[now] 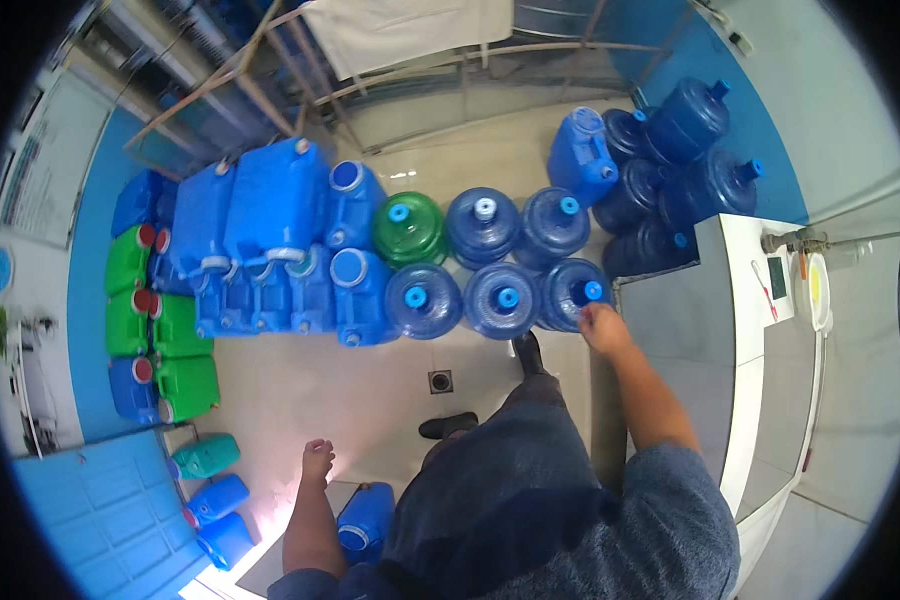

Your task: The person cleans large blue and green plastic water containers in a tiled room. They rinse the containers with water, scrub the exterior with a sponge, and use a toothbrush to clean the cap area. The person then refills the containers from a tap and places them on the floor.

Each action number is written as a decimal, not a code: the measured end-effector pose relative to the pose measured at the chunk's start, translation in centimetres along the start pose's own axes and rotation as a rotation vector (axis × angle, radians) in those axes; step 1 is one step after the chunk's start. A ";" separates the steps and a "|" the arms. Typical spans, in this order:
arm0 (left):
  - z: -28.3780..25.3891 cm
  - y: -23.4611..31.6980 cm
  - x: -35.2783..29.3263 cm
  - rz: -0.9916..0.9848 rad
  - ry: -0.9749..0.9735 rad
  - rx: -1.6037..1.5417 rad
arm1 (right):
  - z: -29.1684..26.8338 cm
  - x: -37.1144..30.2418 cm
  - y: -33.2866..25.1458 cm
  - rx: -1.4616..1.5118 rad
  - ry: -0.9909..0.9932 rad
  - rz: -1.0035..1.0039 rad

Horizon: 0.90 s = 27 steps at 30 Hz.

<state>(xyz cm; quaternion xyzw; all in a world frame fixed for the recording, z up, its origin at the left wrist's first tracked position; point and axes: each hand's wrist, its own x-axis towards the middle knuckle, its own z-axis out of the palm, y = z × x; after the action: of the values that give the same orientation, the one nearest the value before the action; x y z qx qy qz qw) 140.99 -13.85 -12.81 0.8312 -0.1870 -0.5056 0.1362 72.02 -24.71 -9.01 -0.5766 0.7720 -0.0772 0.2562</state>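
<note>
My right hand reaches forward to a round dark blue water bottle with a light blue cap, the rightmost of the front row. Its fingers curl against the bottle just below the cap. My left hand hangs low at my side, holding nothing, fingers loosely apart. A blue jerrycan stands on the floor just right of that arm. My feet in dark shoes stand on the pale tiled floor.
Two rows of round bottles, one green, stretch left to stacked blue jerrycans and green cans. More dark bottles are piled at the back right. A white counter runs along the right. A floor drain lies ahead.
</note>
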 end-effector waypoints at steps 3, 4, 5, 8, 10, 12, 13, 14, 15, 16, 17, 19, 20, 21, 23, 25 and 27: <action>6.1 6.1 -0.7 0.131 -0.026 0.212 | -3.0 7.1 5.2 0.023 0.097 0.013; 8.4 8.5 -1.2 0.200 -0.040 0.275 | -3.3 10.4 7.7 0.058 0.160 -0.022; 10.7 10.7 -1.9 0.263 -0.054 0.338 | -3.6 13.6 10.3 0.034 0.178 -0.003; 16.3 14.5 -4.5 0.328 -0.139 0.500 | -3.7 22.5 15.0 -0.042 0.157 0.071; 19.5 17.8 -7.5 0.244 -0.187 0.621 | -4.0 28.4 17.2 -0.113 0.070 0.183; 21.6 19.2 -9.1 0.173 -0.176 0.715 | -3.3 33.3 19.4 -0.130 0.064 0.177; 22.1 19.6 -9.8 0.114 -0.167 0.713 | -3.0 35.5 20.6 -0.142 0.066 0.176; 22.3 20.0 -10.6 0.056 -0.156 0.710 | -2.7 37.5 21.7 -0.168 0.064 0.189; 22.3 20.3 -11.3 -0.003 -0.141 0.706 | -2.0 39.6 22.7 -0.192 0.060 0.197; 21.8 19.7 -11.9 -0.041 -0.102 0.725 | -1.4 41.6 23.5 -0.218 0.056 0.201; 20.9 19.0 -12.3 -0.077 -0.064 0.743 | -0.9 43.5 24.3 -0.244 0.052 0.200; 20.9 19.0 -13.0 -0.141 -0.008 0.787 | -0.6 46.8 25.7 -0.301 0.052 0.191; 20.9 19.5 -13.6 -0.166 0.008 0.818 | -0.7 48.2 26.4 -0.305 0.053 0.203; 20.8 19.9 -13.8 -0.191 0.027 0.850 | -0.8 49.4 27.1 -0.305 0.055 0.214; 17.7 16.2 -14.1 -0.116 0.018 0.778 | -0.4 51.6 27.1 -0.288 0.067 0.192; 19.5 18.9 -15.9 -0.289 0.081 0.701 | -0.4 51.1 27.4 -0.293 0.094 0.179; 19.3 18.7 -16.7 -0.330 0.110 0.755 | -0.8 50.3 26.0 -0.291 -0.012 0.282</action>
<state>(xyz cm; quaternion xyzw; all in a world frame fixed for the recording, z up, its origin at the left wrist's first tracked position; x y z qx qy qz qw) 113.59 -23.78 -0.55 0.8674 -0.2160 -0.3713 -0.2513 39.28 -63.19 -34.48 -0.4940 0.8467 0.0753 0.1828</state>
